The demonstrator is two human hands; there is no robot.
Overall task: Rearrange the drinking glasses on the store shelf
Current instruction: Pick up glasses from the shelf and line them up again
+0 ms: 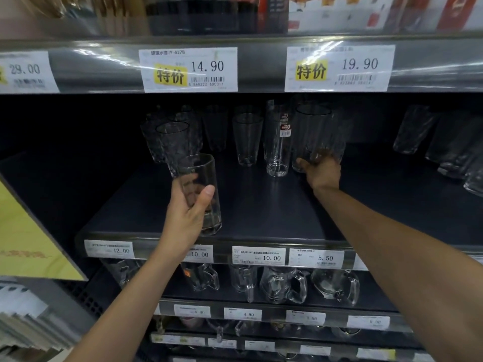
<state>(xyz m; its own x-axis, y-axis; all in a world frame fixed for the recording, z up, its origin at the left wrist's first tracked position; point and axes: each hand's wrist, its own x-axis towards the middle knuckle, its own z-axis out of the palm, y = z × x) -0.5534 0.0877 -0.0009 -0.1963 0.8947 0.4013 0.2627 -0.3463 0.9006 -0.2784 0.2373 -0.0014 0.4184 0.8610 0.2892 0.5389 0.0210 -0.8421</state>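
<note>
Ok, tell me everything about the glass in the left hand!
The glass is clear and empty, a tall tumbler with nearly straight sides, an open rim on top and a thick base. It is nearly upright, its top leaning slightly left, at the front of the dark shelf. The left hand grips its lower half, thumb in front, fingers showing through from behind. Whether its base rests on the shelf is unclear.

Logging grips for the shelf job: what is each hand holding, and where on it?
Left hand grips a glass around its middle; right hand grips a taller glass near its base.
</note>
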